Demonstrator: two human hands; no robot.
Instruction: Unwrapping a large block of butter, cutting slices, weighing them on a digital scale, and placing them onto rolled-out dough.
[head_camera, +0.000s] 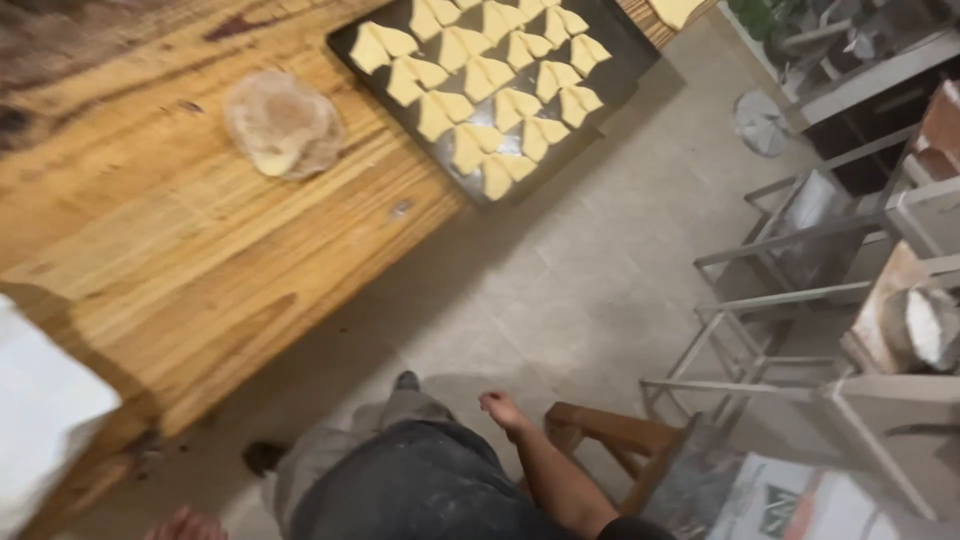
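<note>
1. Along the bottom edge of the frame, the right hand (503, 409) hangs loosely curled and empty beside a wooden stool (600, 432); only the left hand's (183, 524) fingertips show, so I cannot tell its state.
2. Upper left, a flat round of dough (283, 125) lies on the wooden table (180, 250), well apart from both hands.
3. Top centre, a dark baking tray (350, 45) overhangs the table's edge, its folded pastries (490, 75) set in spaced rows, likely so they don't stick.

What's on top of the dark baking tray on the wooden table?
The dark baking tray holds rows of pale folded dough pieces, laid side by side. Its far end runs out of the picture, so anything there is unseen.
</note>
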